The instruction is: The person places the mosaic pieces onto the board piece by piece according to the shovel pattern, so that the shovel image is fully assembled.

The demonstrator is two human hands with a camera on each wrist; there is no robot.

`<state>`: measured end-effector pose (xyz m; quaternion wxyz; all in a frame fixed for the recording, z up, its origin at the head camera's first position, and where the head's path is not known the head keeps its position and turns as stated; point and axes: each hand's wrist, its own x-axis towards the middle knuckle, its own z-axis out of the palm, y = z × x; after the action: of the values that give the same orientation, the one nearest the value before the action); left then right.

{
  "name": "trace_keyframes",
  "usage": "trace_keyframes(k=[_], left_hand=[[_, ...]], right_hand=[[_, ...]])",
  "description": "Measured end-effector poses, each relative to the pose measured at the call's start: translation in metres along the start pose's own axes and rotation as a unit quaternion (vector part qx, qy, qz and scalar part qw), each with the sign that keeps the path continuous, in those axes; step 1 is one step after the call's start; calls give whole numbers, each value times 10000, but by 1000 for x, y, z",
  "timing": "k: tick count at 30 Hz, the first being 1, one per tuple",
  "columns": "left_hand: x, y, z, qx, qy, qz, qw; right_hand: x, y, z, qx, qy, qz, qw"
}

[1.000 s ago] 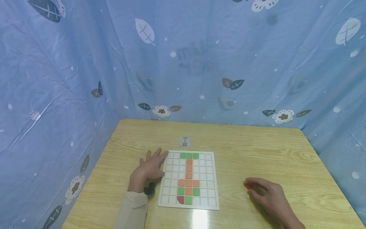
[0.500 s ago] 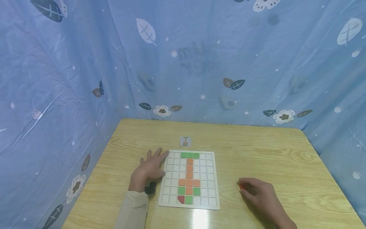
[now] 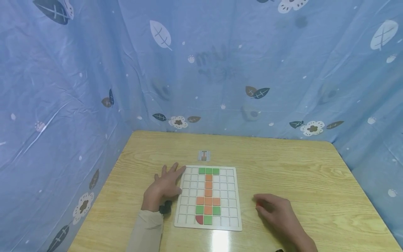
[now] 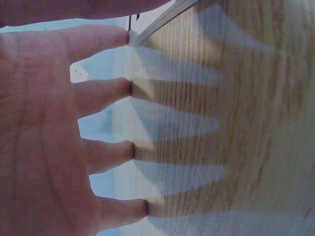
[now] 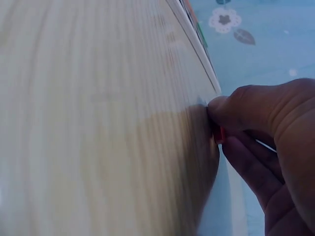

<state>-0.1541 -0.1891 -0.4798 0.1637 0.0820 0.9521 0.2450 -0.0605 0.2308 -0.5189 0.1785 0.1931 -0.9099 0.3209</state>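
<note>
On the wooden table lies a white grid board [image 3: 189, 211] with green and orange square tiles in some cells and a dark red rounded tile [image 3: 199, 219] in its bottom row. My left hand [image 3: 162, 190] rests at the board's left edge, fingers spread, fingertips on the table; in the left wrist view the left palm [image 4: 39, 132] faces the camera. Right of the board, my right hand [image 3: 277, 211] pinches a small red tile [image 5: 218, 133] between thumb and fingers. Most of that tile is covered by the fingers, so its full shape cannot be told.
A small card [image 3: 204, 155] with a printed grid pattern lies behind the board. The wooden table [image 3: 283, 164] extends to both sides. A blue patterned curtain [image 3: 220, 70] hangs along the back and sides.
My right hand has moved left across the table toward the board, carrying the red tile. My left hand and the board have kept their place.
</note>
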Motion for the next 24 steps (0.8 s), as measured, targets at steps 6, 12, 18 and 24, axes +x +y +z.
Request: trace_keyframes(k=[6,12,18,24], left_hand=[[10,-14,12,41,109,38,9999],[1,-3,1,-28,37,16,10000],[-8,10,-10,99,-74,-45,9999],[-9,10,-10,131,-83,-40,9999]], right_hand=[[5,-4,3,38,-196,-85,9998],[5,-3,2,125,-361,-136,9992],[4,-6,2,-93,-198,-133,9997],[2,-7,-4,116,-475,-274,9984]])
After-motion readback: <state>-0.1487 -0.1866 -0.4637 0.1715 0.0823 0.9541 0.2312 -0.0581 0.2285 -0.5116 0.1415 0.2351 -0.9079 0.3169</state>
